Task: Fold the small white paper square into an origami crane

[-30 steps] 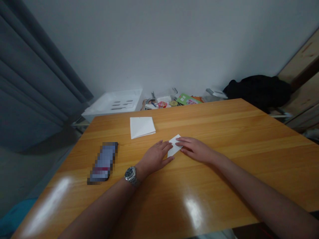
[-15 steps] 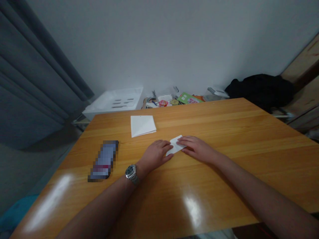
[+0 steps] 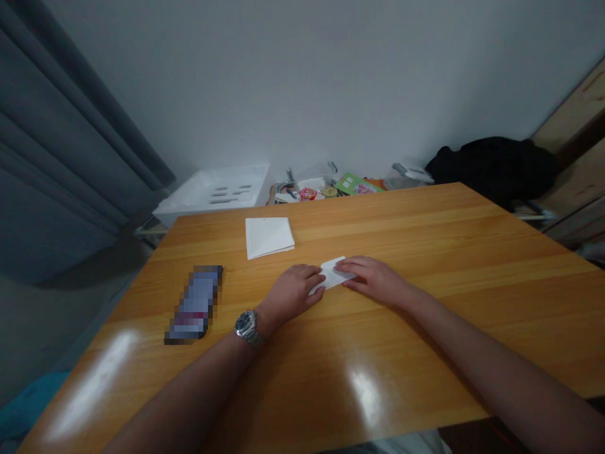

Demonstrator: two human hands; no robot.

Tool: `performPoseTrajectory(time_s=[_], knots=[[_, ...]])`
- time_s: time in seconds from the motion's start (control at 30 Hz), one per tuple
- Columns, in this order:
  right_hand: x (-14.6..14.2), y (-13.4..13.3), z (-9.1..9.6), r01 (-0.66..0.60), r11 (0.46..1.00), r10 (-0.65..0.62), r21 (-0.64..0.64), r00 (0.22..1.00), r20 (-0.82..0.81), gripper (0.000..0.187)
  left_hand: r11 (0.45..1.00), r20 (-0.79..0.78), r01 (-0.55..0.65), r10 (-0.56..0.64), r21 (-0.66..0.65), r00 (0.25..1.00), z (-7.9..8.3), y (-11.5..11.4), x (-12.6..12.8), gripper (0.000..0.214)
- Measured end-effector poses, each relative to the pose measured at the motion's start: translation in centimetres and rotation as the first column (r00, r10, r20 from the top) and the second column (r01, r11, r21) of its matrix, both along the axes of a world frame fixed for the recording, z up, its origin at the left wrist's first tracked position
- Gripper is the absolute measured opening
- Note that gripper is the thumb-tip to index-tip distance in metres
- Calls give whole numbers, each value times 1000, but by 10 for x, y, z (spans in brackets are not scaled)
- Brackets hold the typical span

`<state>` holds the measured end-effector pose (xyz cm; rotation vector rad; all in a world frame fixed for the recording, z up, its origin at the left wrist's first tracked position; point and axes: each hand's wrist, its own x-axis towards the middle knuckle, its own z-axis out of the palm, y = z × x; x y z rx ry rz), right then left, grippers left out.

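A small folded white paper (image 3: 332, 275) lies on the wooden table (image 3: 425, 252) between my two hands. My left hand (image 3: 288, 295), with a wristwatch on its wrist, lies flat, its fingers pressing the paper's left end. My right hand (image 3: 375, 281) lies flat too, fingertips pressing the paper's right side. Much of the paper is hidden under the fingers.
A folded white sheet (image 3: 267, 236) lies further back on the table. A blurred dark oblong object (image 3: 195, 304) lies at the left. Behind the table stand a white tray (image 3: 215, 192), small clutter (image 3: 326, 186) and black cloth (image 3: 491, 164). A grey curtain (image 3: 61, 157) hangs at the left.
Both hands have drawn closer over the small paper, which now looks narrower and more covered. The view has shifted slightly.
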<state>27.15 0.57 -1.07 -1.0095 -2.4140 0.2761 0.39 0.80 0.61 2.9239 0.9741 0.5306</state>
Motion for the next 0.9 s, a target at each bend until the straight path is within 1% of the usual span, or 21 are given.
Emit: performPoseTrajectory(time_s=[0.3,0.53,0.73,0.9], knots=[[-1,-2,2,12,1000,-13,26,1000,20,22,1000,-1,6,-6,-20,1000,3,-1,0,32],[-4,-4,7,31,999,-31,40,1000,1,21,1000,12,-21,21,-18,1000,0,-1,1,27],[-1,-3,7,-9,1000,9,8,1000,-14,34,1000,29,-12,12,-11,1000,2,-1,1,26],[-1,-3,5,-12,1000,12,1,1000,-7,22,1000,25,-13,14,-2,1000,3,-2,2,25]])
